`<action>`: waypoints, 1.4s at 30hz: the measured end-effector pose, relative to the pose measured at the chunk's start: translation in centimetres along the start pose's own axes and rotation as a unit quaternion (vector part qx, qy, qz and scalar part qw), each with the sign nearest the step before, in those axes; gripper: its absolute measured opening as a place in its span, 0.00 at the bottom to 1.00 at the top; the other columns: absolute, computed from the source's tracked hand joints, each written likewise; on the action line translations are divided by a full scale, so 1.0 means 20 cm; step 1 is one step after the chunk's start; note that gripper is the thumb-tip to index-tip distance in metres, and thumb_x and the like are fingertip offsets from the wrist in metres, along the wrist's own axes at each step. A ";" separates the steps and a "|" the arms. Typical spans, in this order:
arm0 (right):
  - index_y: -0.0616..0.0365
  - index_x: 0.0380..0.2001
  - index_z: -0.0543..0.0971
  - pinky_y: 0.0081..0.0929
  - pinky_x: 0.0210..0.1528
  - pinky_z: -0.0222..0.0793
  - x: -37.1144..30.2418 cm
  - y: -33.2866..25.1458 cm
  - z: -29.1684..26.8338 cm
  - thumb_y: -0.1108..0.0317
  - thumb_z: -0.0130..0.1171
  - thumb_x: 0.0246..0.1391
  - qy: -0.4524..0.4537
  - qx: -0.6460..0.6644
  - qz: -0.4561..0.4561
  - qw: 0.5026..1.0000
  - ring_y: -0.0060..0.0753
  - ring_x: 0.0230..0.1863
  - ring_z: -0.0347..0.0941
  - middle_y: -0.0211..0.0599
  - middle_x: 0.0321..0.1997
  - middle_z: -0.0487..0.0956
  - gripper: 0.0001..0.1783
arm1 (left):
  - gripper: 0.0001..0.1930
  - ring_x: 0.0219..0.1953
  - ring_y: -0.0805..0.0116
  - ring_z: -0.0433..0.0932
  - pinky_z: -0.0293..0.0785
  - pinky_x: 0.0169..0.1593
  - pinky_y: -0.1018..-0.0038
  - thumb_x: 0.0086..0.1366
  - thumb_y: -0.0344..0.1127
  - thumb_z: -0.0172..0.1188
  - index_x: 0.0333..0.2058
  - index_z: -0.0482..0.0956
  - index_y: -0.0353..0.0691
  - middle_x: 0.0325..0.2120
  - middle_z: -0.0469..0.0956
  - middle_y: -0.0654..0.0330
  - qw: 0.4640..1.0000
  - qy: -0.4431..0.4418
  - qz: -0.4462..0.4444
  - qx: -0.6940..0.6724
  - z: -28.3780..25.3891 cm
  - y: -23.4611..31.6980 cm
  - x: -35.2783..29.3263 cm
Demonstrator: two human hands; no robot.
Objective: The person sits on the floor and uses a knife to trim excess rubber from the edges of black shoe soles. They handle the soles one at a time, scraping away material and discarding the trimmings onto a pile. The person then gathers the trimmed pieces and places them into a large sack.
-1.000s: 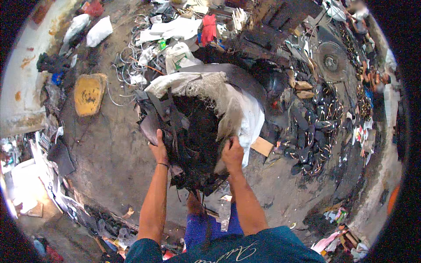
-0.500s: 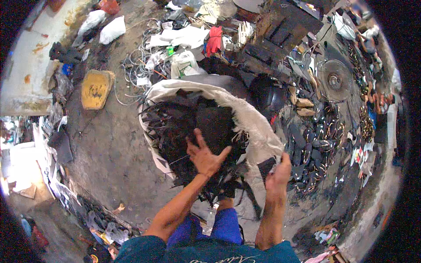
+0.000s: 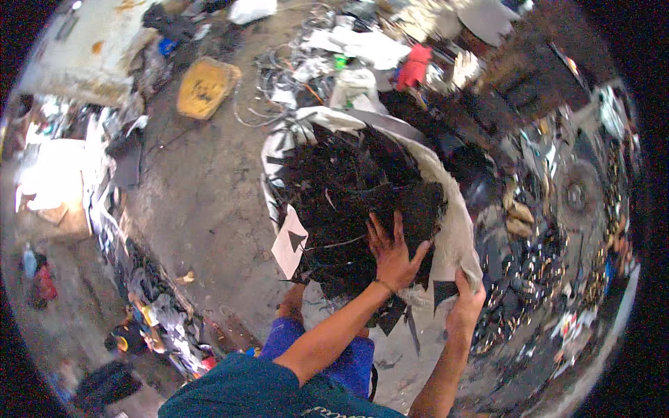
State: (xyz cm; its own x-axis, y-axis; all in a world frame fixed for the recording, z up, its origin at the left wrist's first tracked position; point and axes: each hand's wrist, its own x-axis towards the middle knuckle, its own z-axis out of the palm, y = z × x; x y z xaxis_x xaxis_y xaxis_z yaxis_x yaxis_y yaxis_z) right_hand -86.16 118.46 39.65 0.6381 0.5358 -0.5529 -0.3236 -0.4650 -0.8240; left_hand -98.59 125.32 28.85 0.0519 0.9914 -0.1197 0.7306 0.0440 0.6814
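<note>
In front of my legs stands a large whitish woven sack (image 3: 451, 202), its wide mouth folded outward. Dark scraps (image 3: 334, 171), black and flat with ragged strips, fill it. My left hand (image 3: 396, 259) lies on the scraps near the sack's near side, fingers spread and palm down. At the sack's right near rim, my right hand (image 3: 465, 303) is closed on the folded edge. A pale angular piece (image 3: 288, 244) sticks out at the left rim. Several dark strips hang over the near edge between my hands.
A yellow worn seat-like pad (image 3: 208, 88) lies on the floor at the far left. Tangled wires and white bags (image 3: 355, 90) are heaped beyond the sack. Dark shoe-like pieces (image 3: 519, 279) cover the floor at right, near a round fan-like grille (image 3: 577, 195).
My view has turned, so the scene is shifted and rotated. My left hand has come nearer the right hand and now lies flatter on the scraps. My right hand keeps the rim.
</note>
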 end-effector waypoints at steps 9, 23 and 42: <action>0.61 0.53 0.75 0.34 0.46 0.76 -0.04 0.00 0.07 0.59 0.57 0.60 0.028 0.147 0.064 0.987 0.35 0.44 0.78 0.37 0.49 0.80 0.22 | 0.17 0.46 0.47 0.80 0.79 0.44 0.62 0.69 0.39 0.53 0.52 0.75 0.39 0.57 0.71 0.43 0.984 0.087 0.149 -0.051 -0.83 -0.49 0.20; 0.65 0.43 0.76 0.30 0.44 0.69 -0.25 0.38 -0.11 0.60 0.77 0.42 0.125 -0.426 -0.119 0.888 0.31 0.38 0.74 0.37 0.37 0.81 0.30 | 0.28 0.33 0.55 0.80 0.75 0.38 0.63 0.58 0.49 0.60 0.41 0.79 0.23 0.34 0.81 0.46 0.901 0.012 -0.384 -0.203 -0.56 -2.23 0.40; 0.67 0.38 0.77 0.33 0.37 0.70 1.00 0.47 -1.22 0.62 0.62 0.54 0.227 -0.450 -0.256 0.825 0.33 0.32 0.74 0.45 0.33 0.80 0.16 | 0.33 0.30 0.66 0.74 0.69 0.34 0.64 0.68 0.57 0.53 0.32 0.79 0.22 0.27 0.79 0.55 0.896 -0.102 -0.307 -0.304 -0.65 -0.79 0.07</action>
State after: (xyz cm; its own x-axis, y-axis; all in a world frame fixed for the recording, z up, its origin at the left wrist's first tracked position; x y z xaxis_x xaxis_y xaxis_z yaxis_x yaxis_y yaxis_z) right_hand -59.47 107.61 23.87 0.7918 0.6006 0.1113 0.5893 -0.7032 -0.3978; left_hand -118.89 127.55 27.20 -0.0643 0.7166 -0.6946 0.1604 0.6944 0.7015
